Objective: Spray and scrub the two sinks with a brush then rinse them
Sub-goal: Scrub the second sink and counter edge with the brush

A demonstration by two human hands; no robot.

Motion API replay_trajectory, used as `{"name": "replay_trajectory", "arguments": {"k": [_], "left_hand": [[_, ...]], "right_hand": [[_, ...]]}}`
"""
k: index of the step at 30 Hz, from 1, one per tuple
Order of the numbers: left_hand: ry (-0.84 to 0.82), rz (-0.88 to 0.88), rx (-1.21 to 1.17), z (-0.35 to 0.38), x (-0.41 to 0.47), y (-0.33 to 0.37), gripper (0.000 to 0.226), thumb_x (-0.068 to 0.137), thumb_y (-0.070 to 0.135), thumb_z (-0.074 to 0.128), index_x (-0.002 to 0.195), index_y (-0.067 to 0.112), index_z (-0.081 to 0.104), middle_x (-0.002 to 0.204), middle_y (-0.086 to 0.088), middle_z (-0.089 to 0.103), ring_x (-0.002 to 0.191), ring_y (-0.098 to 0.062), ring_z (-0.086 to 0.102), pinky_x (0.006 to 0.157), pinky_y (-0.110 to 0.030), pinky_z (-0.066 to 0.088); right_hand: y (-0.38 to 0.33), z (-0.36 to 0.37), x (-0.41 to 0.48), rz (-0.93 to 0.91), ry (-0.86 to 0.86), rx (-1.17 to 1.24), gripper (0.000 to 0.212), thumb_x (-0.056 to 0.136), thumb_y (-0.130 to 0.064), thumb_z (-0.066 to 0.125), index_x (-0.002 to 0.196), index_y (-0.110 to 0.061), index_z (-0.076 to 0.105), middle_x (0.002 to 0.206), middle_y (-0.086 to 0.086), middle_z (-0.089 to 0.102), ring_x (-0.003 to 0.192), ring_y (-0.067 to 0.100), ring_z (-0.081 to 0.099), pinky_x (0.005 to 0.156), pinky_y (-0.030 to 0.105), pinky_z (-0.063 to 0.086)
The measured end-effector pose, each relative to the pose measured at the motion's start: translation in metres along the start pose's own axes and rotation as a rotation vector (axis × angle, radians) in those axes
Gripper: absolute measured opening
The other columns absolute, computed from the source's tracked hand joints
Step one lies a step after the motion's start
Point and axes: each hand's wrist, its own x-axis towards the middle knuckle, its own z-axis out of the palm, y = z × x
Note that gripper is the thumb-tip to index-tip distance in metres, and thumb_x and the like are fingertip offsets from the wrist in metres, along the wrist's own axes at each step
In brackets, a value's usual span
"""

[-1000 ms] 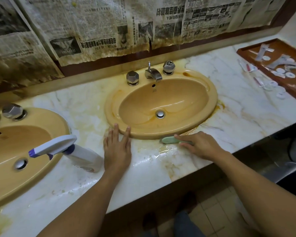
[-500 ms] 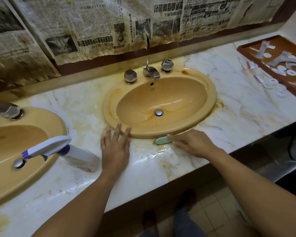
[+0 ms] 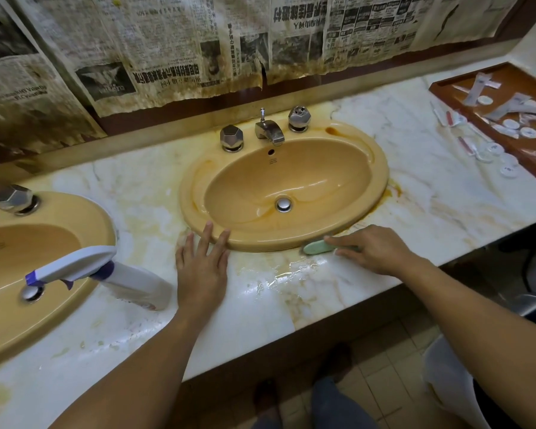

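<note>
Forearms (image 3: 127, 366) are bare, trousers (image 3: 334, 410) blue-grey, perhaps denim, and shoes (image 3: 265, 394) look dark.

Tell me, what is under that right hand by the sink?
A pale green brush lies under the right hand, beside the sink at its front rim. Only its rounded end shows; the hand covers the rest.
</note>
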Motion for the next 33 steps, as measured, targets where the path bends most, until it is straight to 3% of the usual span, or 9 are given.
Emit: {"name": "replay_trajectory", "arguments": {"k": [4, 7, 10, 13, 15, 18, 23, 28, 33], "left_hand": [[0.016, -0.001, -0.02, 0.002, 0.002, -0.003, 0.046, 0.107, 0.043, 0.036, 0.152, 0.041, 0.044, 0.166, 0.004, 0.031, 0.15, -0.038, 0.027, 0.121, -0.056, 0.021], [0.032, 0.01, -0.037, 0.004, 0.007, -0.004, 0.045, 0.104, 0.044, 0.044, 0.147, 0.035, 0.053, 0.161, -0.002, 0.04, 0.143, -0.039, 0.037, 0.118, -0.057, 0.026], [0.045, -0.036, -0.063, 0.005, 0.013, 0.003, 0.045, 0.098, 0.049, 0.053, 0.139, 0.031, 0.06, 0.155, -0.006, 0.047, 0.137, -0.04, 0.041, 0.115, -0.057, 0.027], [0.076, -0.024, -0.037, 0.007, 0.011, 0.007, 0.045, 0.098, 0.051, 0.053, 0.138, 0.032, 0.061, 0.155, -0.006, 0.046, 0.136, -0.042, 0.041, 0.113, -0.06, 0.027], [0.08, -0.016, -0.044, 0.008, 0.01, 0.007, 0.045, 0.099, 0.051, 0.051, 0.139, 0.033, 0.061, 0.157, -0.004, 0.045, 0.137, -0.042, 0.039, 0.113, -0.061, 0.025], [0.065, -0.028, -0.057, 0.007, 0.011, 0.007, 0.047, 0.099, 0.054, 0.049, 0.14, 0.035, 0.06, 0.159, 0.0, 0.042, 0.14, -0.04, 0.037, 0.116, -0.061, 0.023], [0.06, -0.046, -0.129, 0.003, 0.011, 0.005, 0.049, 0.094, 0.058, 0.056, 0.138, 0.038, 0.061, 0.16, 0.006, 0.04, 0.144, -0.034, 0.034, 0.119, -0.054, 0.021], [0.084, -0.038, -0.132, 0.006, 0.01, 0.004, 0.05, 0.094, 0.06, 0.054, 0.138, 0.037, 0.062, 0.16, 0.006, 0.041, 0.144, -0.035, 0.034, 0.118, -0.056, 0.023], [0.086, -0.041, -0.091, 0.006, 0.011, 0.006, 0.049, 0.095, 0.061, 0.051, 0.137, 0.038, 0.063, 0.159, 0.004, 0.042, 0.142, -0.037, 0.036, 0.117, -0.058, 0.024]], "right_hand": [[-0.009, -0.005, 0.002, -0.015, -0.038, 0.006, 0.036, 0.101, -0.054, 0.049, 0.136, -0.063, 0.047, 0.066, -0.017, 0.05, 0.077, 0.007, 0.049, 0.056, 0.017, 0.024], [0.022, -0.011, -0.009, 0.068, -0.02, 0.027, 0.036, 0.1, -0.056, 0.051, 0.135, -0.063, 0.049, 0.072, -0.017, 0.06, 0.073, 0.004, 0.048, 0.054, 0.02, 0.029], [0.041, -0.018, -0.025, 0.218, 0.017, 0.08, 0.037, 0.096, -0.056, 0.056, 0.134, -0.055, 0.058, 0.069, -0.016, 0.055, 0.063, 0.005, 0.048, 0.053, 0.022, 0.031], [0.021, -0.025, -0.033, 0.32, 0.133, 0.349, 0.038, 0.097, -0.047, 0.062, 0.133, -0.039, 0.065, 0.074, -0.011, 0.064, 0.057, 0.007, 0.055, 0.051, 0.017, 0.036], [-0.009, -0.022, -0.03, 0.354, 0.257, 0.51, 0.036, 0.099, -0.037, 0.064, 0.134, -0.028, 0.066, 0.087, -0.003, 0.073, 0.068, 0.003, 0.062, 0.061, 0.013, 0.042], [-0.072, -0.005, -0.008, 0.357, 0.252, 0.602, 0.03, 0.101, -0.025, 0.062, 0.129, -0.018, 0.07, 0.104, 0.014, 0.076, 0.098, 0.029, 0.068, 0.079, 0.031, 0.048], [-0.168, 0.017, 0.027, 0.295, 0.1, 0.541, 0.025, 0.102, -0.03, 0.05, 0.113, -0.02, 0.07, 0.093, 0.009, 0.069, 0.095, 0.036, 0.062, 0.076, 0.041, 0.054], [-0.113, 0.004, 0.01, 0.522, 0.205, 0.559, 0.037, 0.103, -0.044, 0.047, 0.108, -0.019, 0.073, 0.097, 0.017, 0.071, 0.096, 0.04, 0.061, 0.075, 0.039, 0.046], [-0.072, -0.006, -0.006, 0.581, 0.266, 0.563, 0.033, 0.103, -0.025, 0.053, 0.131, -0.015, 0.068, 0.115, 0.017, 0.072, 0.111, 0.038, 0.061, 0.089, 0.042, 0.051]]}}
